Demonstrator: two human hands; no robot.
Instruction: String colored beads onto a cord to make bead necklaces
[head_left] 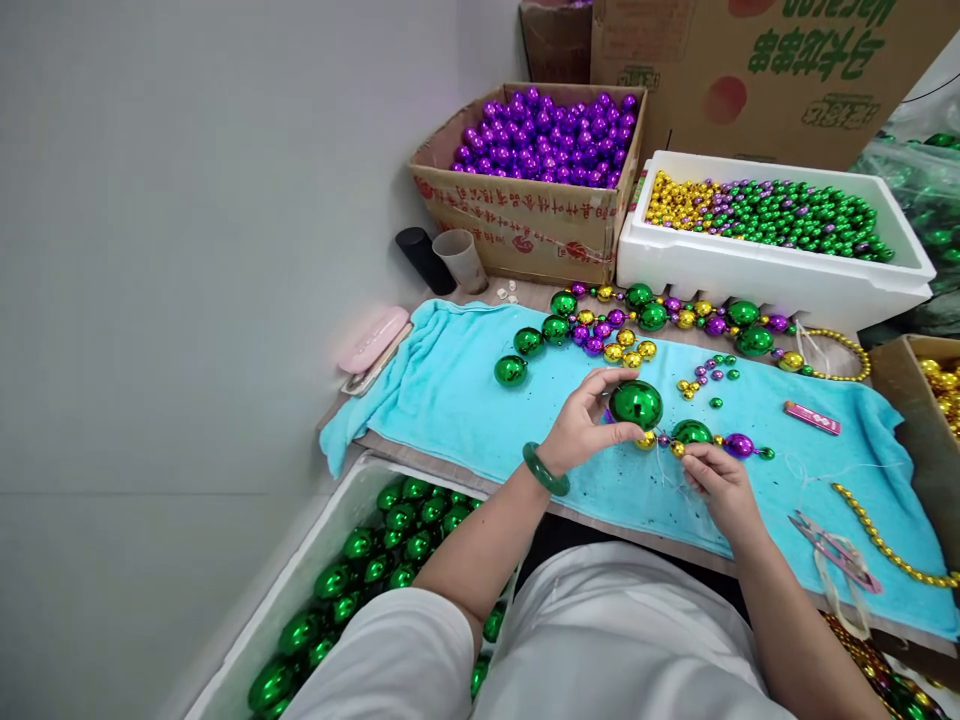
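Note:
My left hand [589, 420], with a green bangle at the wrist, is closed round a large shiny green ball [636, 405] above a turquoise towel [465, 400]. My right hand [720, 485] pinches a small gold bead [677, 450] between thumb and fingertips. The bead belongs to a strand that also carries another big green ball [691, 432], a purple ball [739, 446] and smaller beads. Thin white thread hangs below it. Behind my hands lie loose green, purple and gold balls and a finished-looking string of beads [742, 314].
Beyond the towel stand a carton of purple balls [517, 225] and a white foam box [772, 270] of small beads. Scissors [836, 555], a pink packet [812, 418] and a gold bead strand [885, 540] lie at right. A foam bin [247, 640] of green balls is at lower left.

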